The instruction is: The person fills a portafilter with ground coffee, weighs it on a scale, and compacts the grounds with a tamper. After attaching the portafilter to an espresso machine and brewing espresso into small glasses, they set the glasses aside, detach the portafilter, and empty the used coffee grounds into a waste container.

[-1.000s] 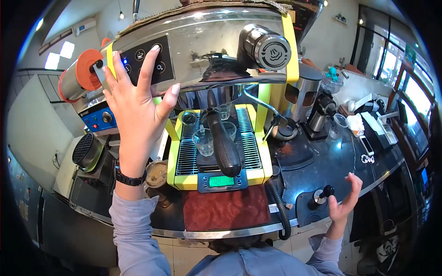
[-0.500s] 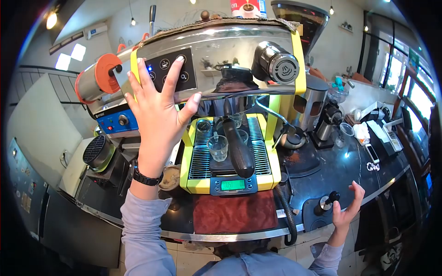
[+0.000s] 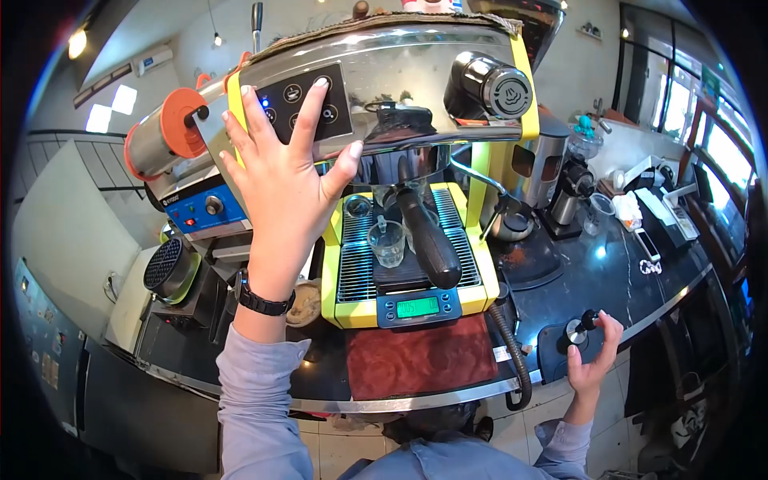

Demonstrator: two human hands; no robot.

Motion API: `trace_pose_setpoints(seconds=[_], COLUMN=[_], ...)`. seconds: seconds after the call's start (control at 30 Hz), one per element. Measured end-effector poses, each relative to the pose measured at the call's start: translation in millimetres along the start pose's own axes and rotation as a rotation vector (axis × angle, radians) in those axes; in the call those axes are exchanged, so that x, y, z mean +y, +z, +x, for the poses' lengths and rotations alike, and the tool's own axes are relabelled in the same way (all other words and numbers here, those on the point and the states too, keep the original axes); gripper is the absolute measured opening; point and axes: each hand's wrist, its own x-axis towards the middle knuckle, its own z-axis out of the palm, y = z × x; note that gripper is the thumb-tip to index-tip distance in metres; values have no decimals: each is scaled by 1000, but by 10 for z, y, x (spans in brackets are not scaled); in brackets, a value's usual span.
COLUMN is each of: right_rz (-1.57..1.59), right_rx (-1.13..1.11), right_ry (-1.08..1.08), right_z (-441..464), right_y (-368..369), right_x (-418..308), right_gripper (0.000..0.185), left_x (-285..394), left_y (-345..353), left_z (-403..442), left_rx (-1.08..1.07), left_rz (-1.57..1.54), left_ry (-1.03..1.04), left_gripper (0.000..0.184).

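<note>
My left hand [image 3: 290, 188] is spread over the button panel [image 3: 340, 96] of a chrome and yellow espresso machine [image 3: 388, 68], its index fingertip at the upper right button. Below, a black-handled portafilter [image 3: 430, 244] is locked under the brew head. Small glass cups, one of them a clear glass [image 3: 387, 242], stand beneath it on a scale, whose green display [image 3: 418, 307] is lit. My right hand [image 3: 594, 360], fingers apart and holding nothing, is just beside a black-knobbed tamper [image 3: 578, 330] resting on a dark mat. Whether it touches the knob I cannot tell.
A brown cloth [image 3: 420, 358] lies in front of the machine. At its right are a steam wand [image 3: 480, 170], a metal milk jug [image 3: 514, 222] and a black hose [image 3: 520, 364]. Farther right lies a phone [image 3: 647, 245]. A waffle iron [image 3: 171, 268] stands at the left.
The whole view has shifted and tilted slightly. My left index finger stays at the same button. My right hand is a little closer to the tamper.
</note>
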Motion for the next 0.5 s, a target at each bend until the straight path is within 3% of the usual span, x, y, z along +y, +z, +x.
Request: trace_pose_setpoints(seconds=[0.37,0.5], right_rz=[-77,-64], right_rx=[-47,-42], right_ry=[-49,16], right_z=[-116,-192], right_y=[-35,-127], right_x=[-136,-113], right_gripper=[62,63], left_x=[13,-8], left_y=[-8,34], left_z=[-6,-3], left_rx=[-10,23], left_rz=[-14,6], left_ry=[-10,2], left_gripper=[65,71])
